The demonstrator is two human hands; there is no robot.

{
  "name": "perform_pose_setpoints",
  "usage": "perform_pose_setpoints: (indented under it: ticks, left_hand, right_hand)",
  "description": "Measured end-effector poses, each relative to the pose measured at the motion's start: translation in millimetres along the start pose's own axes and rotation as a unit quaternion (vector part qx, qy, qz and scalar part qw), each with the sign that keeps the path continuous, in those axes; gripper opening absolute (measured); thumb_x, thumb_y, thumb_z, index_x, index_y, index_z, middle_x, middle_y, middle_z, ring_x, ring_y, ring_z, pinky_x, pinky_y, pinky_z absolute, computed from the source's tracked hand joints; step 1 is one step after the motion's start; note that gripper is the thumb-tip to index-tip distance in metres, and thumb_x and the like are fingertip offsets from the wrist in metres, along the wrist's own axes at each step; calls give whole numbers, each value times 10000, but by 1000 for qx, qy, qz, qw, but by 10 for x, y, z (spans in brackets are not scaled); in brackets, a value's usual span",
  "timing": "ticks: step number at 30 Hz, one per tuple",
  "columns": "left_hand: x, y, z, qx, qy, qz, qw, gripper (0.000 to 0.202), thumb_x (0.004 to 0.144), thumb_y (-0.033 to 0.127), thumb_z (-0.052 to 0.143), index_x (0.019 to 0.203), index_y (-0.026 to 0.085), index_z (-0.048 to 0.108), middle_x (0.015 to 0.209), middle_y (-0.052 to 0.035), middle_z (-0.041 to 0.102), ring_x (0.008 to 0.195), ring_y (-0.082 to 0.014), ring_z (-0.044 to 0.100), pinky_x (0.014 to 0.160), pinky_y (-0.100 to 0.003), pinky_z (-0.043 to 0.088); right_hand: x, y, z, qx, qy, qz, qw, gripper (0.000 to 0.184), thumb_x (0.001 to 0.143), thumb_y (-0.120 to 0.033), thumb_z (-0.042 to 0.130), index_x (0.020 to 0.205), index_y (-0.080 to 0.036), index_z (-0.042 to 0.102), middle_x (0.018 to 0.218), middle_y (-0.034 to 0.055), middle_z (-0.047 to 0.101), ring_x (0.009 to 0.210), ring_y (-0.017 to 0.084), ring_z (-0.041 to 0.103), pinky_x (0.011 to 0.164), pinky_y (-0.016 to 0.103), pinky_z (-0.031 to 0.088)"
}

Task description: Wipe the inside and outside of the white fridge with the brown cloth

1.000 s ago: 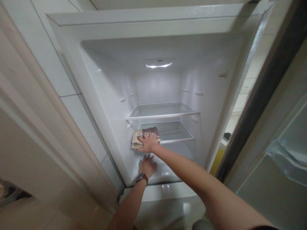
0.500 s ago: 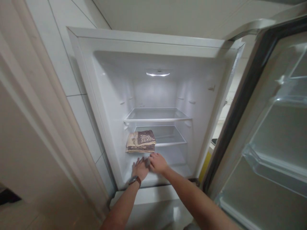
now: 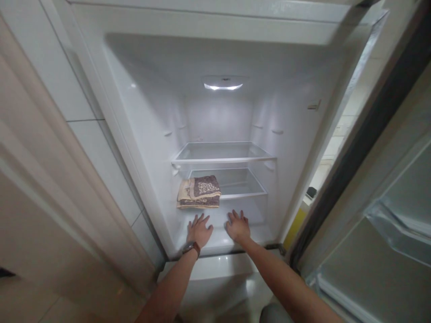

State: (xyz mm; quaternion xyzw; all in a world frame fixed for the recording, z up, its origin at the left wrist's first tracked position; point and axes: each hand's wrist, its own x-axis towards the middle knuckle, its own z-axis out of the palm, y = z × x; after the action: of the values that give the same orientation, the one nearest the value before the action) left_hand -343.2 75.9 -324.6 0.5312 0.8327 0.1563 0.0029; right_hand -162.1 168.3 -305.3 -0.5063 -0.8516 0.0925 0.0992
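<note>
Main change: the right hand (image 3: pixel 238 226) is off the folded towel (image 3: pixel 199 192). A second ago it was on top of the towel; half a second ago it was next to the left hand (image 3: pixel 200 232); now it's over to the right, well apart from the left one. Towel has a brown patterned part and a beige end, sits at the left inside the fridge (image 3: pixel 218 119), looks to be on the left end of the lower shelf (image 3: pixel 240 184), hiding that shelf's near left corner. Its underside can't be seen.

Grip, right: fingers spread, holding nothing, palm down, looks to rest on the fridge floor (image 3: pixel 218 224). Grip, left: also spread, nothing held, palm down on the same floor, just near of the towel, about where it was. Exact palm contact hard to tell for both. Watch (image 3: pixel 191 246) on left wrist.

Meaning for the work: towel lies without a hand on it, same spot as half a second ago, both hands free. Upper shelf (image 3: pixel 224 152) above, lamp (image 3: pixel 223 84) lit, door (image 3: pixel 387 264) open at right.
</note>
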Motion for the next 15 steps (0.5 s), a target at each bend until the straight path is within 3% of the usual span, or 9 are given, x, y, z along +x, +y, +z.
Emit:
perform_pose_setpoints:
  ticks: [3, 10, 15]
  left_hand:
    - [-2, 0, -1, -4, -1, -1, 1000, 574, 938, 465, 497, 1500, 347, 518, 1638, 15, 394, 1551, -293, 253, 1256, -586, 195]
    - [-19, 22, -52, 0, -19, -3, 1000, 577, 950, 470, 474, 1517, 359, 495, 1651, 17, 371, 1556, -296, 241, 1259, -584, 190]
    - [-18, 17, -75, 5, -26, 10, 1000, 648, 953, 461, 479, 1588, 424, 353, 1661, 16, 352, 1556, -327, 228, 1243, -619, 182]
  right_hand:
    - [-1, 11, 5, 3, -7, 7, 1000, 633, 972, -452, 387, 1587, -306, 364, 1683, 23, 292, 1547, 395, 155, 1193, 539, 186]
    - [4, 9, 7, 9, -20, 10, 1000, 652, 971, -465, 370, 1602, -303, 343, 1682, 22, 295, 1544, 383, 170, 1203, 550, 171]
    - [-1, -6, -10, -7, -20, 11, 1000, 632, 970, -459, 361, 1584, -310, 371, 1681, 23, 293, 1538, 388, 170, 1189, 564, 183]
